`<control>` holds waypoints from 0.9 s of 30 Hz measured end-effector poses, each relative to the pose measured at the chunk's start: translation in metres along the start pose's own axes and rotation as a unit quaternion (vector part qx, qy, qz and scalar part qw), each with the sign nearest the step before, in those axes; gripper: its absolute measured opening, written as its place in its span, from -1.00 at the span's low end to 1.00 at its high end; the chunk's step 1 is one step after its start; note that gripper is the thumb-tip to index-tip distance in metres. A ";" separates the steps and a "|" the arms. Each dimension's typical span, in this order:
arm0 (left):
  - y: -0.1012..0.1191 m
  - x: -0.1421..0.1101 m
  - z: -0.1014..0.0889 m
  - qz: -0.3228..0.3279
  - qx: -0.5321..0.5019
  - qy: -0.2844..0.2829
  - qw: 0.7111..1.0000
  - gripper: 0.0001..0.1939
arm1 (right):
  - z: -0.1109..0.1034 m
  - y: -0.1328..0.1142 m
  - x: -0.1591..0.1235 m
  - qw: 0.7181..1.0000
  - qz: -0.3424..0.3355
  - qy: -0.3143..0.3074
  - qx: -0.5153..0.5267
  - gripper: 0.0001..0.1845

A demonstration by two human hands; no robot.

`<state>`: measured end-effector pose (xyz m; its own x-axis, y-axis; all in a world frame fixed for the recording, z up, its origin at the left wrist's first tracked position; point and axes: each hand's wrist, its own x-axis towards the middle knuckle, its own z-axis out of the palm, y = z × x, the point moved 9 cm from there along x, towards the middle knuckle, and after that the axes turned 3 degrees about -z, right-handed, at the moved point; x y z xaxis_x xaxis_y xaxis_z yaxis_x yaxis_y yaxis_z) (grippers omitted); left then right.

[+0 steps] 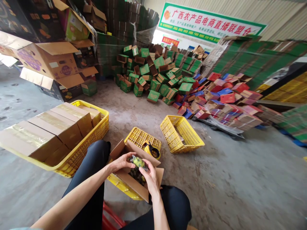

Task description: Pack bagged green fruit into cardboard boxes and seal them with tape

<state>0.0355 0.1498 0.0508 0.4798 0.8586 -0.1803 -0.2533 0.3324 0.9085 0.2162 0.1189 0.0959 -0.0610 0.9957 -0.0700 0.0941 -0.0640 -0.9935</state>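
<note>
Between both hands, above an open cardboard box (131, 186), is a small green-yellow item in clear plastic wrap (138, 162), perhaps a fruit. My left hand (123, 162) pinches its left end; my right hand (149, 174) has its fingers closed on the right end. Dark, wrapped-looking pieces (137, 175) lie inside the box, partly covered by my hands. The box rests with its flaps up on an upturned yellow plastic crate (136, 135). Just behind the box, a tape dispenser (152, 150) lies on that crate.
To the left, a large yellow crate (80, 150) holds several taped cartons (59, 123). Another yellow basket (168, 134) stands front right on the concrete floor. Farther back are heaps of green boxes (153, 95) and red-and-blue boxes (227, 98). Large open cartons (51, 60) are stacked at left.
</note>
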 end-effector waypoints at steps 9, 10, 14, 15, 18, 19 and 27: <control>-0.012 -0.006 0.005 -0.099 -0.059 0.005 0.993 -0.18 | 0.003 -0.008 0.002 0.996 -0.065 -0.002 -0.059 -0.49; -0.010 -0.005 0.005 -0.096 -0.059 0.009 0.994 -0.24 | 0.002 -0.009 0.002 0.994 -0.080 0.000 -0.073 -0.51; -0.003 -0.005 0.004 -0.069 -0.063 0.019 0.995 -0.39 | 0.002 -0.009 -0.001 0.987 -0.102 -0.004 -0.122 -0.51; -0.001 -0.005 0.004 -0.059 -0.064 0.022 0.996 -0.40 | 0.003 -0.008 -0.002 0.988 -0.097 -0.008 -0.121 -0.45; 0.007 -0.007 0.003 -0.028 -0.060 0.030 0.997 -0.41 | 0.006 -0.001 -0.004 0.994 -0.065 -0.025 -0.082 -0.15; 0.010 -0.007 0.003 -0.020 -0.057 0.030 0.998 -0.41 | 0.007 0.002 -0.004 0.996 -0.048 -0.029 -0.064 -0.07; 0.017 -0.007 0.004 0.014 -0.018 0.020 1.000 -0.45 | 0.000 0.015 0.000 1.000 0.012 0.020 0.021 -0.14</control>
<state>0.0312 0.1477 0.0696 0.4376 0.8829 -0.1700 -0.2974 0.3205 0.8993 0.2180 0.1179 0.0809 -0.0189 0.9956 -0.0914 0.0541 -0.0903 -0.9944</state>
